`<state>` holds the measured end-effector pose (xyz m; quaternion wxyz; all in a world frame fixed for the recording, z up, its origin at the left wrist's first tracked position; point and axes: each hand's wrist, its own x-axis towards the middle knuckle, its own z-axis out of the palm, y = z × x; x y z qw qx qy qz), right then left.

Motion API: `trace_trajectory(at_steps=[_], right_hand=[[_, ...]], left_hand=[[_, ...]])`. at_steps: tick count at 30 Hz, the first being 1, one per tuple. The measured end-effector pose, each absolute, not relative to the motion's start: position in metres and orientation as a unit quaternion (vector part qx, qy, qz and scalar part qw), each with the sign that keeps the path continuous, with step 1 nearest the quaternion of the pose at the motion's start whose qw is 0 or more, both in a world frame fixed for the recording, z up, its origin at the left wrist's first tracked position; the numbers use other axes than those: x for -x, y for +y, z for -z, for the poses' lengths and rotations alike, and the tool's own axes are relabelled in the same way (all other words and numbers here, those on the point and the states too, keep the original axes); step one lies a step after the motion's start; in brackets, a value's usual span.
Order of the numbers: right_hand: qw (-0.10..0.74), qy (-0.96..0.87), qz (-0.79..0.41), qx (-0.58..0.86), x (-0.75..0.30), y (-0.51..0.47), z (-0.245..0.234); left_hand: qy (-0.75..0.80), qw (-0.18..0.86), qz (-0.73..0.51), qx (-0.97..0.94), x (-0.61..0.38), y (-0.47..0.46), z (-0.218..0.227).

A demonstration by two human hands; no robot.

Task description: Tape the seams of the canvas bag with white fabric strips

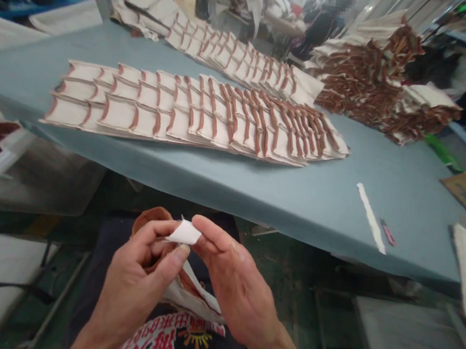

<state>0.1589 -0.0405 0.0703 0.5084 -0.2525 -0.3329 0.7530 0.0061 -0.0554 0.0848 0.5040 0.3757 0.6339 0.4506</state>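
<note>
My left hand [134, 270] is closed, thumb and fingers pinching a cream-and-brown fabric piece [193, 298]. A small white end [184, 232] of it sticks up between my two hands. My right hand [240, 281] meets that end from the right, with its fingers close together at the edge and one finger stretched over the top. Its thumb is hidden. Below the hands, the rest of the piece hangs over my lap, and a brown part [152, 218] shows behind my left fingers.
Overlapping rows of cream pieces with brown edges [151, 106] lie on the blue-grey table [215, 175]. A tall pile of brown-edged pieces [358, 71] stands at the back right. A white strip [371, 218] and a small pink-handled tool [388, 234] lie near the front edge. A plastic bin [44, 172] is at left.
</note>
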Motion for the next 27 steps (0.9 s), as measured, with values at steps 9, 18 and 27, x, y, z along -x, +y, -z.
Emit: trace_trajectory(at_steps=[9, 18, 27], right_hand=[[0.487, -0.465, -0.654, 0.344, -0.171, -0.063, -0.053], [0.432, -0.592, -0.538, 0.417, -0.177, -0.076, -0.059], [0.514, -0.535, -0.545, 0.391, -0.180, -0.061, -0.045]], left_hand=[[0.630, 0.514, -0.454, -0.365, -0.003, -0.062, -0.079], [0.625, 0.493, -0.423, -0.432, 0.008, -0.067, -0.094], [0.624, 0.512, -0.390, -0.443, 0.028, -0.065, -0.092]])
